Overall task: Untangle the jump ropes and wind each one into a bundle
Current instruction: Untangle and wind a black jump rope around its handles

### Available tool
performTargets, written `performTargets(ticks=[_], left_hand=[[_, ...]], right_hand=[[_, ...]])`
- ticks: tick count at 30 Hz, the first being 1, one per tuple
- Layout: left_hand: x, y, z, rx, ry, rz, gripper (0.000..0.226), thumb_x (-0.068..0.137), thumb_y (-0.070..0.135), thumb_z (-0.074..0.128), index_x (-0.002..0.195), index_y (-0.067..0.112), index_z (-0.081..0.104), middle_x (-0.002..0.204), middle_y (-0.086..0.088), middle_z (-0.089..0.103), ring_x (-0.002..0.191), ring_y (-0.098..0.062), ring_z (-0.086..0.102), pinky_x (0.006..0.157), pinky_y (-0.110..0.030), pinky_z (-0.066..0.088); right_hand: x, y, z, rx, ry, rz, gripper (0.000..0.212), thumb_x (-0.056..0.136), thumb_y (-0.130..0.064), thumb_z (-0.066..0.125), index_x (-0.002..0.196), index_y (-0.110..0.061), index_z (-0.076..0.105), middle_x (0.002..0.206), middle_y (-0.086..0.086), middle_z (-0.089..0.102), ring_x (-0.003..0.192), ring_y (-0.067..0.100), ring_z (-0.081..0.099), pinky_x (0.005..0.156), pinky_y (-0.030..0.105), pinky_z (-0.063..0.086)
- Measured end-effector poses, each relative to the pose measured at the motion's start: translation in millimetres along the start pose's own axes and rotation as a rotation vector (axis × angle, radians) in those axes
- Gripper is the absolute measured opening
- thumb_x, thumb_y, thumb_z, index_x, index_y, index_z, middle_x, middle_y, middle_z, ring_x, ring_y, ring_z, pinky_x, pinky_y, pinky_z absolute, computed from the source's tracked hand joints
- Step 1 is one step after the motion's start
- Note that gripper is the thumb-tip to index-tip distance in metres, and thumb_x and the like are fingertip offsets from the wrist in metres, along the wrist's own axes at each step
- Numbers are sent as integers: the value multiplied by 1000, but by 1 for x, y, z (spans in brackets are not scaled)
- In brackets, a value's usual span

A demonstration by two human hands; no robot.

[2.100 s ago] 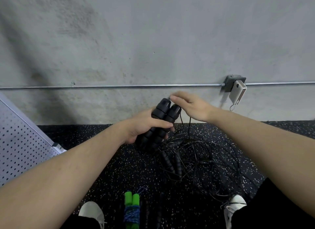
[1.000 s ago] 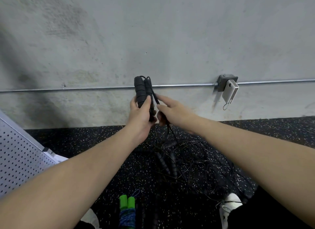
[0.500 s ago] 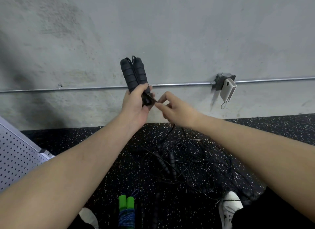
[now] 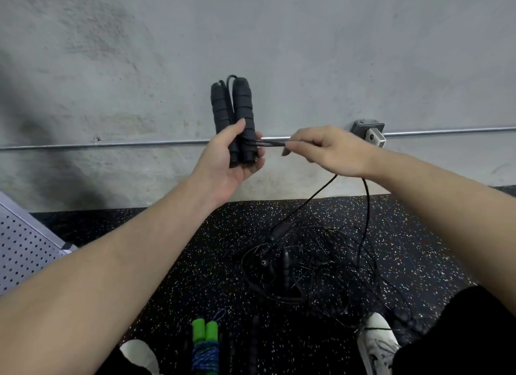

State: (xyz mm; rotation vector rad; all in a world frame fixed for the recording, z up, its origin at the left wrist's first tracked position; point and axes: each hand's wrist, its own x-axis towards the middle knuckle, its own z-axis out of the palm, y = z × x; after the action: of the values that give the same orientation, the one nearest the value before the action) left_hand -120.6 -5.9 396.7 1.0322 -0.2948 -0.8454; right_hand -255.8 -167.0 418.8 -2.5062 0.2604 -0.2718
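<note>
Right hand [image 4: 332, 151] pulled cord [image 4: 272, 143] sideways — left hand [image 4: 227, 162] grips handles [image 4: 233, 114].

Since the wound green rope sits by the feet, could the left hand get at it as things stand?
Probably not yet: the left hand grips the black handles, though nothing lies over the green rope.

Handles [image 4: 233, 117] at frame centre, left hand [image 4: 227, 162] below them; tangle [image 4: 307, 268] lower right on floor [image 4: 195, 235]; bundle [image 4: 205, 346] bottom centre.

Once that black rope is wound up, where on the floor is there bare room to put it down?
Bare floor lies between the perforated panel and the tangled ropes. Another strip runs right of the tangle. The middle is crowded, and the green-handled bundle sits near the shoes.
</note>
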Motion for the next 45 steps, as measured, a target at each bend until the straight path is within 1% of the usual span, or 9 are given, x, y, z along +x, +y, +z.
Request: performTargets(ticks=[6, 14, 18, 21, 24, 27, 33, 38, 45], left_hand=[[-12, 2, 4, -85, -154, -91, 23, 101, 26, 53, 107, 6, 62, 87, -7, 69, 56, -15, 54, 42, -18, 42], [-24, -8, -3, 178, -476, -270, 28, 84, 19, 65, 107, 9, 76, 115, -12, 70, 53, -15, 53, 39, -19, 39], [-20, -8, -13, 308, -804, -341, 71, 73, 32, 84, 136, 13, 58, 139, -14, 62, 59, -14, 59, 46, -19, 44], [-21, -11, -15, 383, -912, -367, 68, 74, 33, 85, 133, 13, 58, 130, -14, 66, 59, -17, 61, 45, -21, 45], [-22, -5, -14, 535, -854, -391, 56, 72, 26, 85, 120, 10, 62, 109, -11, 69, 58, -19, 62, 43, -23, 46], [-28, 4, -8, 798, -768, -378, 48, 80, 14, 73, 124, 11, 54, 106, -14, 67, 59, -21, 63, 46, -28, 53], [-31, 9, 12, 1334, -615, -387, 60, 91, 4, 72, 128, 23, 29, 112, -23, 56, 57, -26, 64, 57, -45, 63], [-26, -4, 16, 1700, -313, -168, 60, 95, 13, 59, 142, 30, 26, 92, -18, 64, 48, -23, 67, 49, -36, 60], [-19, -7, -6, 1231, -7, 47, 26, 93, 18, 67, 110, 19, 48, 89, -12, 66, 52, -24, 70, 53, -38, 62]], right_hand=[[-15, 15, -6, 215, -213, 108, 32, 104, -36, 48, 84, -15, 61, 60, -1, 42, 62, 18, 42, 69, 29, 48], [-21, 19, -25, 82, 43, 66, 57, 72, -61, 73, 59, -10, 50, 55, -3, 35, 54, 12, 30, 54, 28, 24], [-20, 12, -31, 91, -14, 18, 54, 67, -59, 82, 67, -8, 66, 60, -1, 60, 56, 20, 48, 58, 35, 41], [-19, 6, -28, -36, -99, 46, 46, 78, -43, 80, 46, -20, 58, 45, -14, 46, 50, 3, 46, 49, 12, 35], [-16, 13, -28, -169, -88, 5, 36, 88, -24, 66, 59, -24, 44, 59, -11, 48, 66, 16, 47, 52, 10, 36], [-16, 14, -27, -183, -170, 7, 20, 88, 3, 61, 75, -12, 61, 70, -10, 59, 71, 12, 55, 63, 14, 40], [-12, -5, -16, -227, -169, -35, 22, 87, -44, 74, 80, -23, 70, 67, -9, 63, 59, 0, 52, 55, 14, 37], [-5, -30, -13, -337, -107, -59, 20, 93, -39, 67, 94, -20, 75, 68, -15, 60, 59, -3, 52, 52, 12, 36], [-3, -48, 20, 23, 34, 146, 20, 104, -34, 50, 102, -15, 57, 68, -5, 50, 52, 5, 42, 45, 14, 31]])
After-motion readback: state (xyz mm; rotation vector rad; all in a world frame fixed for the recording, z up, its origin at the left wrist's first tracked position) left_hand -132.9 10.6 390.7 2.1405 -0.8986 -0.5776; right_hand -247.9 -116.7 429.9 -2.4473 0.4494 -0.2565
